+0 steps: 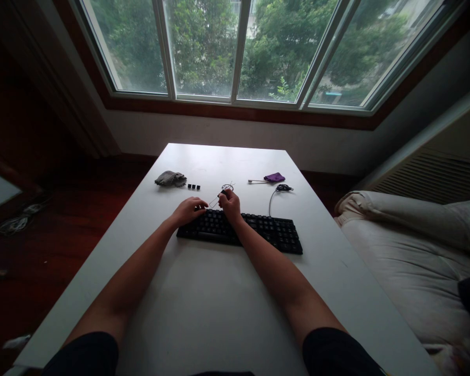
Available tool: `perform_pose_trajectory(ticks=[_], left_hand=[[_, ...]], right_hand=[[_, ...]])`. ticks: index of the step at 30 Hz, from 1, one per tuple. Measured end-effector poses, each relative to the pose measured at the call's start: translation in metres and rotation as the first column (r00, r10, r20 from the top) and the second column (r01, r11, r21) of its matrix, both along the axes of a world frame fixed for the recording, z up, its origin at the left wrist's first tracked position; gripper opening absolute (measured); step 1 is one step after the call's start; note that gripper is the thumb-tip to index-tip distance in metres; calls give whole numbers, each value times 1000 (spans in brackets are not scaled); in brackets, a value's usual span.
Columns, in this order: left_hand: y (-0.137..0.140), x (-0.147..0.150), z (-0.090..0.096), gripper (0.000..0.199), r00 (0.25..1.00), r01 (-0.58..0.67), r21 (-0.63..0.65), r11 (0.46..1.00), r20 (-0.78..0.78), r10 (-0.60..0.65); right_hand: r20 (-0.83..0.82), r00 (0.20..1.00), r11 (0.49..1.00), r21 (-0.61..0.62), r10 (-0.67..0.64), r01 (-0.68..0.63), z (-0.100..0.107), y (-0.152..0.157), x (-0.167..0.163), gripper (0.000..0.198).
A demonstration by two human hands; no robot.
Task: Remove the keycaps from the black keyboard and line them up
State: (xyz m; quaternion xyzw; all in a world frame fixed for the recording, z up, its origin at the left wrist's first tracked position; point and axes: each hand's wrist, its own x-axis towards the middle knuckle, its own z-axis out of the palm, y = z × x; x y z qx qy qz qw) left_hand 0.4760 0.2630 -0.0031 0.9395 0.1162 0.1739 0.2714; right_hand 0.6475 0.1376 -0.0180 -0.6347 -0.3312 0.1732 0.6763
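A black keyboard [272, 230] lies across the white table [196, 292]. My right hand [230, 204] is closed around a wire keycap puller [221, 194] with a dark handle, above the keyboard's back edge. Thin wires reach from it toward my left hand, and more wire shows just behind the fingers. At the keyboard's back left, my left hand [190, 210] rests with fingers stretched out, its fingertips by the top row of keys. Behind it, three small black keycaps [194, 187] sit in a row. Fine detail under the fingertips is hidden.
A crumpled grey cloth [170, 179] lies at the table's back left. Farther right are a purple cloth [274, 177], a thin stick with a pale tip [256, 181] and the keyboard's coiled cable [284, 188]. A covered sofa [399, 250] stands right of the table.
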Motion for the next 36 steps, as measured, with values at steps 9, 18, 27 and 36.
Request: perform_pose_trajectory(ticks=[9, 18, 27, 36], left_hand=[[3, -1, -6, 25, 993, -115, 39, 993, 33, 114], [8, -1, -11, 31, 982, -181, -99, 978, 42, 186], [5, 3, -14, 26, 985, -119, -116, 986, 112, 132], [5, 3, -13, 25, 987, -114, -116, 987, 103, 126]], right_hand=[[-88, 996, 999, 29, -13, 15, -2, 3, 1, 20], [-97, 995, 999, 41, -3, 7, -3, 3, 1, 21], [-83, 997, 998, 56, 1, 3, -4, 3, 1, 21], [-86, 996, 998, 55, -2, 6, -3, 3, 1, 20]])
